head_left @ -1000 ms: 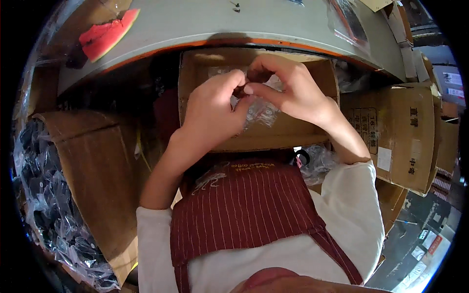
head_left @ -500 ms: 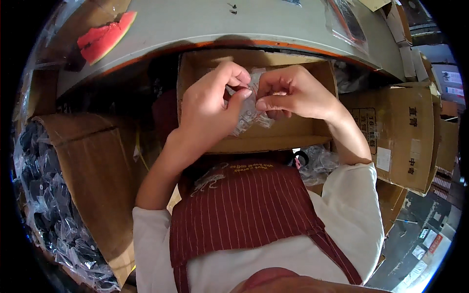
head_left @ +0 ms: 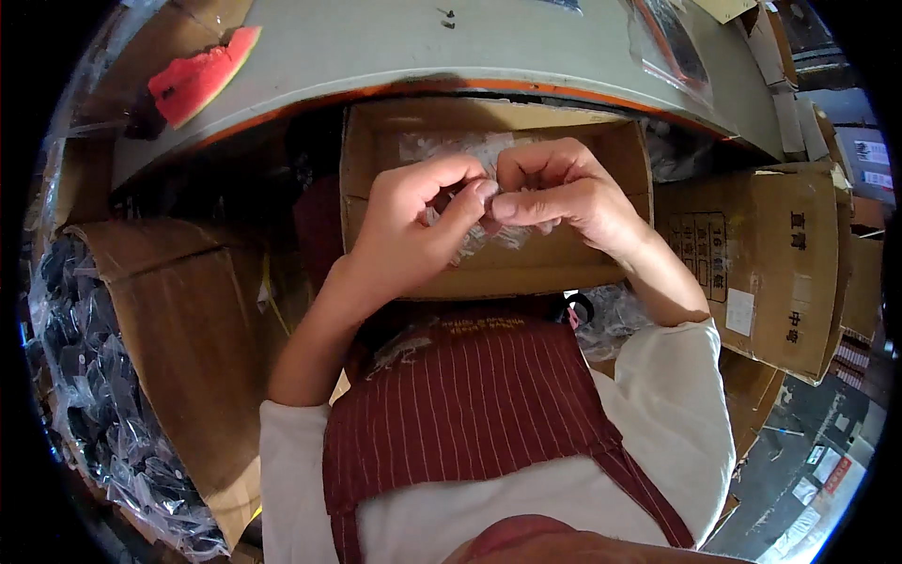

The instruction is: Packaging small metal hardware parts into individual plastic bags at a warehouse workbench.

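Observation:
My left hand [head_left: 418,207] and my right hand [head_left: 559,188] meet fingertip to fingertip above an open cardboard box [head_left: 583,268]. Both are closed in a pinch, thumbs against the curled fingers. Whatever sits between the fingertips is too small and too covered to name. Under the hands, inside the box, lie several small clear plastic packets [head_left: 512,237] with pale bits in them. The hands hide part of this pile.
A grey table [head_left: 357,47] with an orange edge spans the far side, bearing a bitten watermelon slice [head_left: 202,80]. At left, a carton [head_left: 174,310] stands beside plastic-wrapped dark items [head_left: 103,376]. Another closed carton [head_left: 761,254] stands at right.
My hands have come closer together, and their fingertips now touch. The right hand has lowered slightly toward me, while the left fingers have dropped a little.

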The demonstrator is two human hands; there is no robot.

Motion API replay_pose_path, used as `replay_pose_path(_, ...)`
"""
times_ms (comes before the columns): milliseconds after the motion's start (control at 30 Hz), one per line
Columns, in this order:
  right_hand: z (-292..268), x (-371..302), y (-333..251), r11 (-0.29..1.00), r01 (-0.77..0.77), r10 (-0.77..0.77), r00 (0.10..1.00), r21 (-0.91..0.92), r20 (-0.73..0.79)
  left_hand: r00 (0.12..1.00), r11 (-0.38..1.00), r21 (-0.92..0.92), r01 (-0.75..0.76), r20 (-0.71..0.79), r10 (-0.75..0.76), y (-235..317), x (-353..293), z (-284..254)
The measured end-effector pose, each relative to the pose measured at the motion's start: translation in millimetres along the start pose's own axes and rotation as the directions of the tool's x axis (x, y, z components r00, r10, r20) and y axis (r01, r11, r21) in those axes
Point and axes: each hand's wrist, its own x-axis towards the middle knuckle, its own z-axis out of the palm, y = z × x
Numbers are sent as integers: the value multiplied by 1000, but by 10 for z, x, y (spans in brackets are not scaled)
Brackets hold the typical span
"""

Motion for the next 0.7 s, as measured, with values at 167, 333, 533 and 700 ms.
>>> replay_pose_path(167, 45, -40, -40, 994, -44, 47, 998, 96, -32, 997, 962, -272, -2, -76, -20, -22, -38, 111)
replay_pose_path(333, 44, -17, 43, 460, 278, -590, 805, -843, -56, 922, 864, 439, -245, -169, 347, 4, 10, 149)
replay_pose_path(533, 57, 124, -89, 638, 177, -517, 819, -749, -247, 778, 459, 832, -310, -55, 625, 156, 152, 99)
replay_pose_path(700, 66, 259, -166, 685, 156, -442, 866, -712, -235, 727, 458, 790, -407, -23, 686, 8, 208, -8)
